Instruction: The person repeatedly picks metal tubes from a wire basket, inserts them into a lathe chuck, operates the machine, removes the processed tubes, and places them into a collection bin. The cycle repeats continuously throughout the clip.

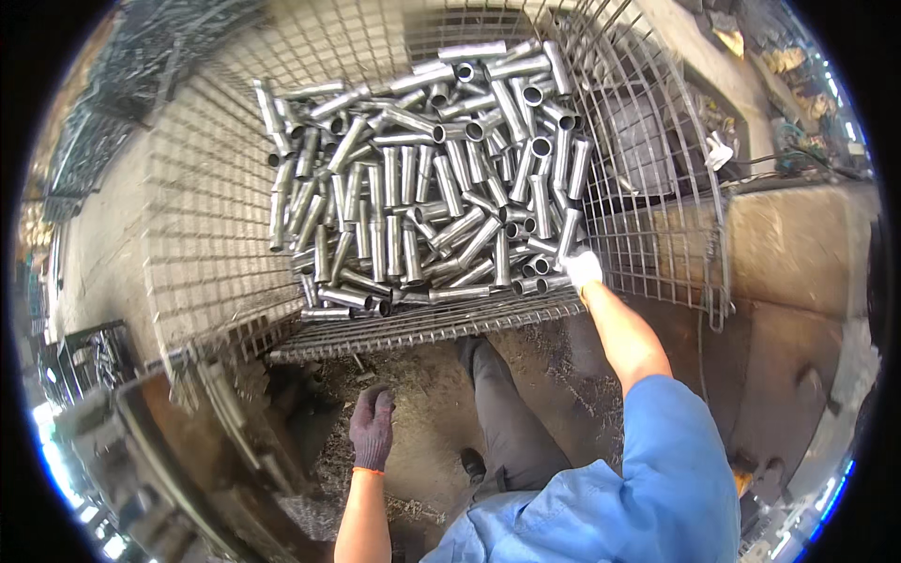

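Note:
A wire mesh basket (427, 330) holds a heap of short, shiny metal tubes (394, 249), many with a flared end, lying in all directions. At the near right corner of the heap, my right hand (584, 269), in a white glove, is closed at the lower end of a metal tube (569, 233) that tilts upward. Its fingertips are partly hidden by the back of the glove. Low and outside the basket hangs my left hand (372, 427), in a dark knitted glove with an orange cuff, fingers stretched out and nothing visible in it.
The basket's right mesh wall (648, 178) rises beside my right arm, and its left wall (211, 206) slants outward. A brown block-like surface (798, 244) stands to the right. Dark machinery or metal framing (188, 450) lies at lower left. Debris is scattered over the floor (413, 479).

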`<state>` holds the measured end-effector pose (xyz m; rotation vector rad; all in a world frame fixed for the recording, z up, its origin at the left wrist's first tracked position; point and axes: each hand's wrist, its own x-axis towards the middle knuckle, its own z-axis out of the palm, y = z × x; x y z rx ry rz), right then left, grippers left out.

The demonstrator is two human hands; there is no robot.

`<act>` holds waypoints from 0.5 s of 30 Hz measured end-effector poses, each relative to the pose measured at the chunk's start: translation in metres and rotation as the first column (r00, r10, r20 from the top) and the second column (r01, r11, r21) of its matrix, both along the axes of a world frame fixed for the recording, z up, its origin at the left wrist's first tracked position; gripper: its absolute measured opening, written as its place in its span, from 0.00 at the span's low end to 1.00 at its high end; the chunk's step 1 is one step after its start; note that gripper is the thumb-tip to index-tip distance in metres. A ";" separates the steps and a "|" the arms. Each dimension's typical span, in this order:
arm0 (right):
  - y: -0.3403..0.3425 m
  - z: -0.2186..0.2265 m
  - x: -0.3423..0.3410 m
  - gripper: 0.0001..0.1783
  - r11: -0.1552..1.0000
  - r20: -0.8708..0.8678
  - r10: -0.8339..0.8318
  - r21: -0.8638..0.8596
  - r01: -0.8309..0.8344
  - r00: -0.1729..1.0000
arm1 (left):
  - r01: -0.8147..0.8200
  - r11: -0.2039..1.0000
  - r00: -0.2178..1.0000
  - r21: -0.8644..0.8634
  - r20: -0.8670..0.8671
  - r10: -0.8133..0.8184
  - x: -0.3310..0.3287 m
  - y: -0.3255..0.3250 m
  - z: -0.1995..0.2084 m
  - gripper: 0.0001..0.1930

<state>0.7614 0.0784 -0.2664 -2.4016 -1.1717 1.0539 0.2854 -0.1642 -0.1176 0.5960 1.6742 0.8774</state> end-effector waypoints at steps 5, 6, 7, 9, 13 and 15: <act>0.080 -0.129 0.045 0.39 0.969 0.376 -0.137 -0.140 0.202 0.916 | 0.360 0.917 0.917 -0.174 -0.112 -0.382 0.058 0.103 -0.052 0.14; 0.088 -0.147 0.051 0.40 0.954 0.392 -0.143 -0.190 0.232 0.909 | 0.414 0.899 0.895 -0.141 -0.120 -0.430 0.069 0.117 -0.061 0.17; 0.093 -0.158 0.052 0.42 0.952 0.400 -0.114 -0.217 0.215 0.909 | 0.447 0.884 0.878 -0.133 -0.126 -0.463 0.083 0.131 -0.069 0.20; 0.100 -0.160 0.046 0.44 0.948 0.440 -0.189 -0.152 0.280 0.878 | 0.549 0.830 0.805 -0.099 -0.206 -0.557 0.105 0.163 -0.082 0.27; 0.095 -0.095 0.001 0.41 0.948 0.246 -0.220 -0.173 0.266 0.944 | 0.722 0.691 0.592 0.023 -0.537 -0.601 0.160 0.235 -0.104 0.47; 0.079 -0.053 -0.029 0.33 0.972 -0.321 -0.227 -0.127 0.195 0.920 | 0.760 0.650 0.552 -0.012 -0.515 -0.656 0.185 0.267 -0.115 0.53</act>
